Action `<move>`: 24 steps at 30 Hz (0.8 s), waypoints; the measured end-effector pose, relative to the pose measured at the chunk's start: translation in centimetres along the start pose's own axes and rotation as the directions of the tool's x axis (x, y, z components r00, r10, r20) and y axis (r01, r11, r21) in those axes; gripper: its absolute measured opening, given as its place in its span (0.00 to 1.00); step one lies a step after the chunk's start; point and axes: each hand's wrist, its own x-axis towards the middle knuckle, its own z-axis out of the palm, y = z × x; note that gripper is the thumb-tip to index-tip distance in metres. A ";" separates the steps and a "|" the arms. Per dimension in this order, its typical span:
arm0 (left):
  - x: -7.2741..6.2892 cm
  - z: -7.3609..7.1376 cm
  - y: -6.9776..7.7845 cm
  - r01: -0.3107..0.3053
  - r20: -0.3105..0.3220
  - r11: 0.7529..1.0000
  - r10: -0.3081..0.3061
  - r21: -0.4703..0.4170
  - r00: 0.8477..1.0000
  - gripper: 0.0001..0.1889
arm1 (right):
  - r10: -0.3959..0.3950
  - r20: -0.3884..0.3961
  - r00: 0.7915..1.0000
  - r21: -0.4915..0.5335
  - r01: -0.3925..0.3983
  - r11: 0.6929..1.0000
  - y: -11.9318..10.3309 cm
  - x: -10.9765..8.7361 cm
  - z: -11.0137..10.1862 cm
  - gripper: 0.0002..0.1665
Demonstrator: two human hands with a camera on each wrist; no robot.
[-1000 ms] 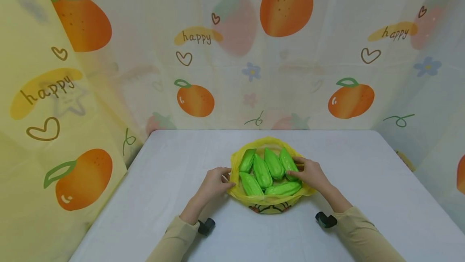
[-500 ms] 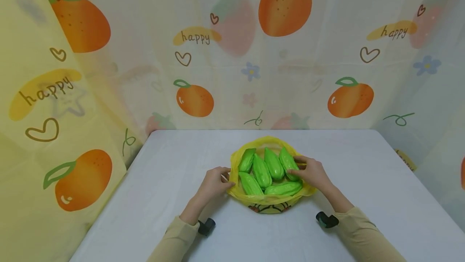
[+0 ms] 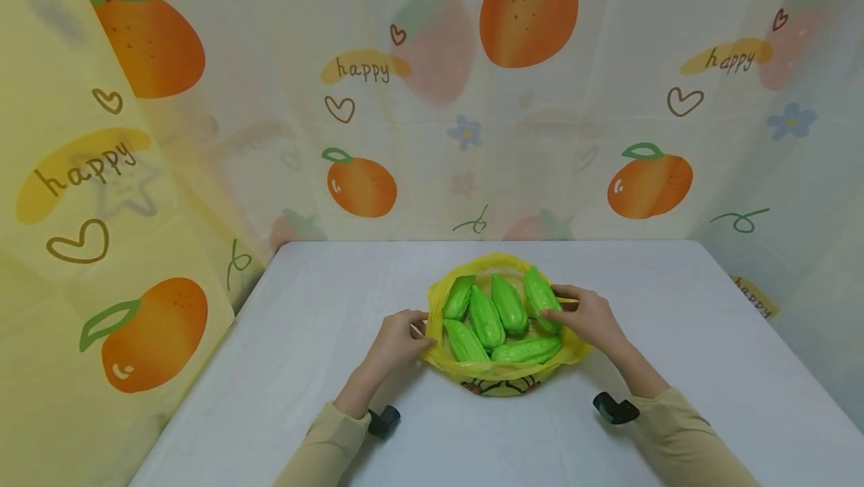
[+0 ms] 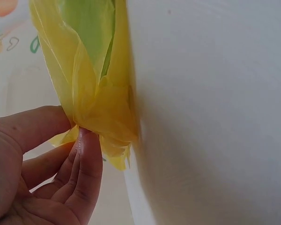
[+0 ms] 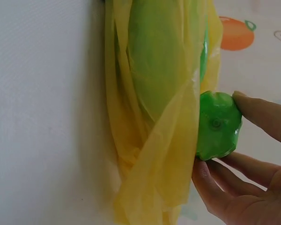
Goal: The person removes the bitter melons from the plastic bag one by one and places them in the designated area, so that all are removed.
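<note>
A yellow plastic bag [image 3: 506,371] lies open on the table and holds several glossy green ribbed gourds. At its left edge, my left hand [image 3: 394,341] pinches the bag's rim between thumb and finger; the left wrist view shows the gathered yellow film [image 4: 100,112] at the fingertips. On the opposite side, my right hand [image 3: 594,320] pinches the rightmost gourd [image 3: 539,293], which is tilted up over the bag's right rim. The right wrist view shows the lobed end of this gourd [image 5: 218,126] between thumb and fingers, outside the yellow film.
The bag stands on a white-covered table [image 3: 324,292]. Behind the table hangs a fruit-print curtain [image 3: 432,164], and a similar yellow cloth [image 3: 40,367] hangs on the left. Small black cameras sit at the left wrist [image 3: 384,422] and the right wrist [image 3: 616,407].
My right hand has moved slightly right, drawing the rightmost gourd up and away from the others in the bag. My left hand has stayed at the bag's rim.
</note>
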 end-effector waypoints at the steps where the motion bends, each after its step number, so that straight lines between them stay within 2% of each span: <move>1: 0.0 0.0 0.0 -0.001 0.000 1.000 0.001 0.001 1.000 0.23 | 0.002 -0.002 1.000 -0.002 -0.002 1.000 0.0 0.0 -0.1 0.39; 15: 0.0 -0.1 0.1 -0.008 -0.004 1.000 0.009 0.010 1.000 0.22 | 0.024 -0.048 0.999 -0.019 -0.025 0.999 0.7 -0.6 -2.5 0.40; 24: 0.0 -0.1 0.1 0.008 -0.007 1.000 -0.008 -0.006 1.000 0.23 | 0.044 -0.066 0.997 -0.043 -0.047 0.998 1.1 -0.9 -3.9 0.41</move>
